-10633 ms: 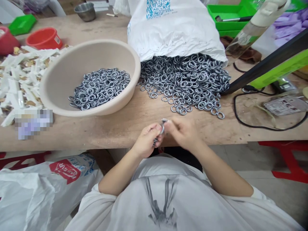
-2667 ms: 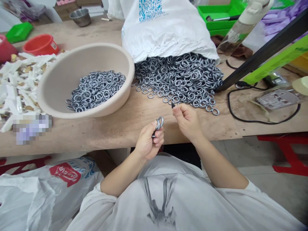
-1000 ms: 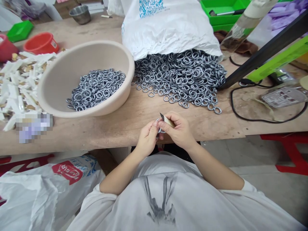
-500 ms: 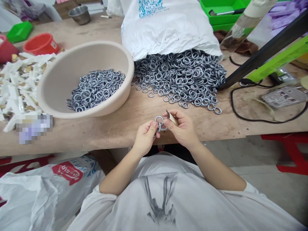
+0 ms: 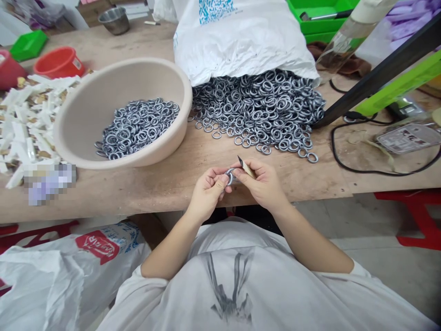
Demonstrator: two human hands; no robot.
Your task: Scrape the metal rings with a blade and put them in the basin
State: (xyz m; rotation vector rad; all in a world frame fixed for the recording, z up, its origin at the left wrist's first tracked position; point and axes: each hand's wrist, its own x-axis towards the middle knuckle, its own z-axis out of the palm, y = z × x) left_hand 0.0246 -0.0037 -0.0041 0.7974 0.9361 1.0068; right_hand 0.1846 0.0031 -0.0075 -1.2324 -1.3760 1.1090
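Between thumb and fingers, my left hand pinches grey rings just above the table's front edge. My right hand is closed around a small blade with a pale wrapped handle, its dark tip pointing up and away from me. The right thumb and fingertips also touch the rings. How many rings are held is partly hidden by the fingers. Beyond my hands, a heap of similar grey rings spills from a white sack. To the left, a beige basin contains more rings.
White strips lie piled on the left, near red bowls and a metal bowl. A dark slanted post, a black cable and a clear bottle stand or lie on the right.
The rings in my fingers have turned and now overlap more closely. My left hand has shifted slightly toward the right one. The blade stays in my right hand.
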